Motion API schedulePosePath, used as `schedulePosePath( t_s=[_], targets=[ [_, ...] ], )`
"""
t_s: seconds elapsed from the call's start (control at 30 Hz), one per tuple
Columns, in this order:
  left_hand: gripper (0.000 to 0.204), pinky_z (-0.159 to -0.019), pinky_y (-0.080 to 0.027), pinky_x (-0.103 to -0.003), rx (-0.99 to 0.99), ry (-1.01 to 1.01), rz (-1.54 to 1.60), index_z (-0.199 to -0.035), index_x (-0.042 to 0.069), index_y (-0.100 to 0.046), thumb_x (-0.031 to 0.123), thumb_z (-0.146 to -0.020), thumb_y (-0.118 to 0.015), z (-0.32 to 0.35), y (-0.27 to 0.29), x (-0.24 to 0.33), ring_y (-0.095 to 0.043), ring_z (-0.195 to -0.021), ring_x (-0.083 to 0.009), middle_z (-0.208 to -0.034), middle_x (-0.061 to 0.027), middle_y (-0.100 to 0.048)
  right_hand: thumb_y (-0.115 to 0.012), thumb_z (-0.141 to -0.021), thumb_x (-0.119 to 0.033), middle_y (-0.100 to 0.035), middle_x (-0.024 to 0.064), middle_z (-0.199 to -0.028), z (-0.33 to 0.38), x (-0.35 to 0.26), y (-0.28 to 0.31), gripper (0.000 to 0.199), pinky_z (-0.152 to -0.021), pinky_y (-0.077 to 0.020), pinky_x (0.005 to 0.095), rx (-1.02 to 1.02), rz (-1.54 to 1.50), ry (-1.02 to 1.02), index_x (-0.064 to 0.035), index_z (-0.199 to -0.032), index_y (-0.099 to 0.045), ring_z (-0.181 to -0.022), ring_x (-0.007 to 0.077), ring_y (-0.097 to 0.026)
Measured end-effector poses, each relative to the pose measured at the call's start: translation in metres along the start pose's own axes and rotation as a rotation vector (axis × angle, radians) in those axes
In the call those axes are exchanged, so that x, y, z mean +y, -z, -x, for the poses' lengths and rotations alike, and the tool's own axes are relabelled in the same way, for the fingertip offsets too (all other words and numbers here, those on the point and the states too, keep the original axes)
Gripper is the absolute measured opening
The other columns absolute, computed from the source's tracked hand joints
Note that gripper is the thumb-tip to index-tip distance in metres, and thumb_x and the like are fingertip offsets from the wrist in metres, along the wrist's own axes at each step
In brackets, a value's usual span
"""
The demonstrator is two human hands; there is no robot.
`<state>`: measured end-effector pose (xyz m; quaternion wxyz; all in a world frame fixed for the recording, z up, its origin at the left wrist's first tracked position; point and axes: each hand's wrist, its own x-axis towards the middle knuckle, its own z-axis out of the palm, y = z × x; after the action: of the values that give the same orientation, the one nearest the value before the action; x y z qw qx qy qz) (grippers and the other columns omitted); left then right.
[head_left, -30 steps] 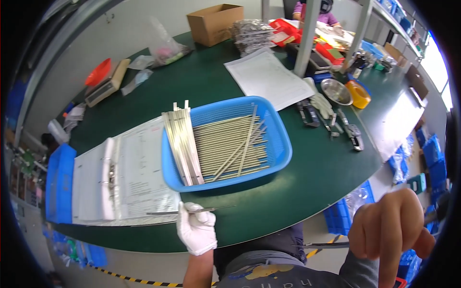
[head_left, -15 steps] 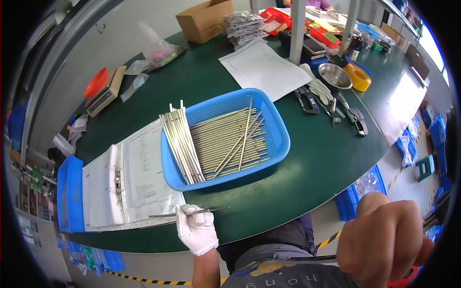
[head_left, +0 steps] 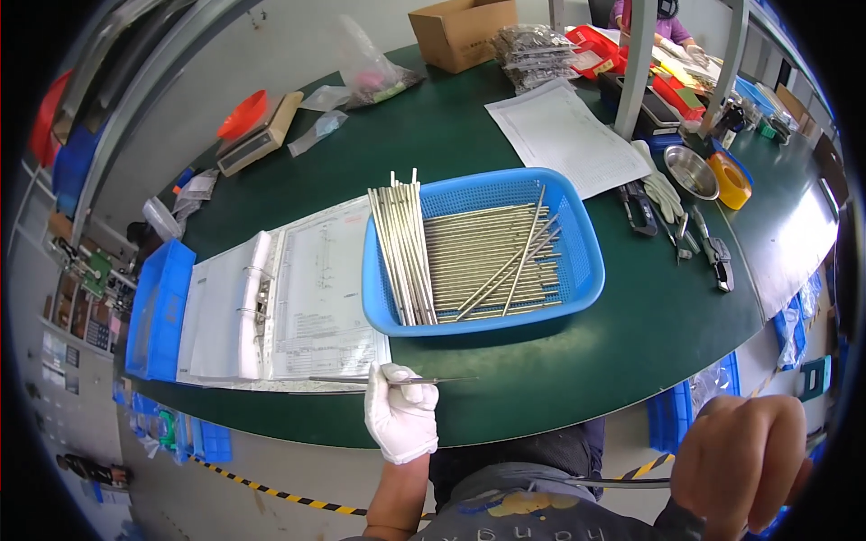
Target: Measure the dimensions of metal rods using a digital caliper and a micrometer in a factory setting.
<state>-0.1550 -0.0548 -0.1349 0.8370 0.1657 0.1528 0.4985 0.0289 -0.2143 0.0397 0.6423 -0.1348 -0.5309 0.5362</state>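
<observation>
My left hand (head_left: 400, 417), in a white glove, pinches a thin metal rod (head_left: 397, 380) that lies level over the near edge of the green table (head_left: 577, 361). Just beyond it stands a blue plastic basket (head_left: 483, 316) filled with several long metal rods (head_left: 469, 261); a bundle of them leans over its left rim. My right hand (head_left: 744, 464) is bare, raised close to the camera at the lower right, its fingers curled with nothing visible in them.
An open ring binder (head_left: 271, 307) lies left of the basket, with a blue bin (head_left: 158, 311) beyond it. Paper sheets (head_left: 564, 135), a cardboard box (head_left: 460, 32), pliers (head_left: 713, 248), a metal bowl (head_left: 690, 169) and a yellow tape roll (head_left: 731, 178) sit farther back and right.
The view has shifted, bringing the basket and binder closer. My right hand has dropped lower in the picture. The left hand still holds the rod at the table's edge.
</observation>
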Motion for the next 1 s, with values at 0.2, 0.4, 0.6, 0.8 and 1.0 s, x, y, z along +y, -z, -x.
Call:
schedulePosePath(
  t_s=[0.2, 0.4, 0.6, 0.8, 1.0],
  targets=[
    [0.034, -0.045, -0.029, -0.026, 0.096, -0.014, -0.007, -0.075, 0.004, -0.05, 0.025, -0.093, -0.03, 0.001, -0.008, -0.001, -0.037, -0.046, -0.0127, -0.061, -0.0057, -0.048, -0.045, -0.087, -0.033, -0.064, 0.0115, -0.084, 0.001, 0.001, 0.007, 0.03, -0.029, -0.0269, 0.0202, -0.054, -0.056, -0.051, -0.0119, -0.068, -0.053, -0.034, 0.006, -0.041],
    [0.035, -0.044, -0.033, -0.026, 0.001, -0.023, -0.181, -0.074, 0.004, -0.049, 0.026, -0.093, -0.029, 0.007, -0.014, -0.002, -0.041, -0.048, -0.0132, -0.061, -0.0061, -0.048, -0.032, -0.091, -0.032, -0.034, 0.0015, -0.043, 0.018, 0.018, 0.017, 0.035, -0.027, -0.0237, 0.0201, 0.8, 0.305, -0.036, -0.0054, -0.07, -0.039, -0.029, 0.0078, -0.027],
    [0.036, -0.045, -0.044, -0.027, -0.051, 0.075, -0.24, -0.077, 0.001, -0.049, 0.026, -0.092, -0.03, 0.019, -0.028, -0.021, -0.048, -0.047, -0.0165, -0.057, -0.0077, -0.049, -0.038, -0.089, -0.03, -0.026, -0.0051, -0.046, 0.009, 0.045, 0.053, 0.037, -0.03, -0.0153, 0.0196, 0.866, 0.252, -0.825, 0.001, -0.073, -0.05, -0.034, 0.0029, -0.021],
    [0.036, -0.054, -0.042, -0.023, -0.114, 0.086, -0.317, -0.081, -0.003, -0.052, 0.027, -0.092, -0.033, 0.029, -0.025, -0.025, -0.051, -0.053, -0.0146, -0.061, -0.0104, -0.053, -0.047, -0.085, -0.028, -0.032, -0.0056, -0.047, -0.002, 0.073, 0.04, 0.032, -0.037, -0.0199, 0.0209, 0.656, 0.371, -1.122, 0.0017, -0.075, -0.056, -0.04, 0.0036, -0.027],
    [0.032, -0.061, -0.044, -0.026, -0.043, -0.11, -0.248, -0.078, -0.001, -0.05, 0.022, -0.091, -0.034, 0.006, -0.022, -0.01, -0.054, -0.062, -0.0168, -0.072, -0.0109, -0.053, -0.053, -0.082, -0.02, -0.042, -0.0042, -0.05, -0.008, 0.067, 0.042, 0.022, -0.039, -0.0241, 0.0197, 0.571, 0.619, -1.095, -0.002, -0.071, -0.056, -0.043, 0.0024, -0.033]
  ],
)
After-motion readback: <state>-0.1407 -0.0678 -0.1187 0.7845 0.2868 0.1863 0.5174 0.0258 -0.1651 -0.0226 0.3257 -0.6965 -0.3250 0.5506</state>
